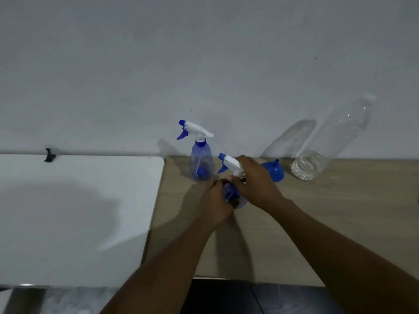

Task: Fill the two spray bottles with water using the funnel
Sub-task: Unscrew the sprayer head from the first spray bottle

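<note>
left hand [214, 201] grips near spray bottle [233, 196] | right hand [254, 180] clasps its trigger head | table edge [156, 211] just left

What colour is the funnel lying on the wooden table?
Blue. The funnel shows in the head view, lying beside the right hand.

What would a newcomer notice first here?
Both hands, left and right, grip the near spray bottle at the centre of the wooden table. Behind it stands a second spray bottle, its head on. To the right lie a blue funnel and a big clear water bottle.
</note>
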A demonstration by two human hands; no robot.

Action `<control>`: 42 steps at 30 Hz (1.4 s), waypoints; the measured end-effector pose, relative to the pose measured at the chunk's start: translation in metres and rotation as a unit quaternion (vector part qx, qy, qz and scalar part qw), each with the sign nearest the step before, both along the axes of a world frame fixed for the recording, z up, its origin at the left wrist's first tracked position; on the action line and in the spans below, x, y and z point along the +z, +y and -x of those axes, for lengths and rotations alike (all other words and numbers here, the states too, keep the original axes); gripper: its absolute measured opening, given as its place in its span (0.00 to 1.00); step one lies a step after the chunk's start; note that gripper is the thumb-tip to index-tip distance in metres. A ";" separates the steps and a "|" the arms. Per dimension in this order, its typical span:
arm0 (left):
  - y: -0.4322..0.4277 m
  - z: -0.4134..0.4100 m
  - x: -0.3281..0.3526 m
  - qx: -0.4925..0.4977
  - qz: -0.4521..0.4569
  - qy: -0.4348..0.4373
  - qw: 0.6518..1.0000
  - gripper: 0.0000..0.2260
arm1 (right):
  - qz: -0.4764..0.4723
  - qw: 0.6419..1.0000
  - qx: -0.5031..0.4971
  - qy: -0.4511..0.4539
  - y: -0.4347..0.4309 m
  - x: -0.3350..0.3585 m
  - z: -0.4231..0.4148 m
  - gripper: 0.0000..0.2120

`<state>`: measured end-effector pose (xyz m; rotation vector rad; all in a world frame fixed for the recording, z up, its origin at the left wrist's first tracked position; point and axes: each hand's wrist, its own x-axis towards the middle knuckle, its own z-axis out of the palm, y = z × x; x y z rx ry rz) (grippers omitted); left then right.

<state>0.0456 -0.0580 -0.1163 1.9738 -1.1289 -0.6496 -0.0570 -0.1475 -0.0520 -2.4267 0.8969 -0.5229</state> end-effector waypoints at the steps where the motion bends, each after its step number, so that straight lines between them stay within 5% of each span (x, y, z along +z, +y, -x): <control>1: 0.013 0.001 -0.001 0.006 0.004 -0.009 1.000 0.18 | -0.002 1.000 0.008 -0.004 0.011 -0.001 0.005 0.16; 9: 0.071 0.016 -0.010 -0.033 -0.085 0.033 0.995 0.22 | 0.015 0.998 0.064 0.008 0.070 -0.019 0.034 0.16; 16: 0.087 0.020 -0.020 0.023 -0.024 0.048 0.998 0.25 | 0.181 0.980 0.029 0.077 0.069 -0.030 0.036 0.17; 22: 0.086 0.014 -0.019 0.020 -0.006 0.066 0.998 0.24 | 0.053 0.988 0.134 0.055 0.058 -0.020 0.040 0.17; 25: 0.086 0.009 -0.017 -0.005 -0.014 0.039 0.999 0.22 | 0.096 0.982 0.137 0.085 0.052 -0.019 0.039 0.25; 28: 0.086 0.008 -0.020 -0.008 -0.022 0.059 0.998 0.27 | 0.128 0.981 0.123 0.077 0.053 -0.018 0.030 0.21; 32: 0.086 0.006 -0.024 0.003 -0.016 0.059 0.998 0.30 | 0.021 0.981 0.185 0.064 0.048 -0.013 0.029 0.27; 36: 0.086 0.008 -0.025 -0.004 -0.016 0.062 0.998 0.30 | 0.090 0.978 0.158 0.102 0.045 -0.012 0.027 0.28; 40: 0.086 0.008 -0.028 0.008 -0.009 0.058 0.998 0.28 | -0.038 0.976 0.200 0.081 0.045 -0.008 0.028 0.31; 42: 0.086 0.007 -0.029 0.007 -0.006 0.058 0.998 0.27 | -0.024 0.976 0.194 0.091 0.043 -0.007 0.031 0.35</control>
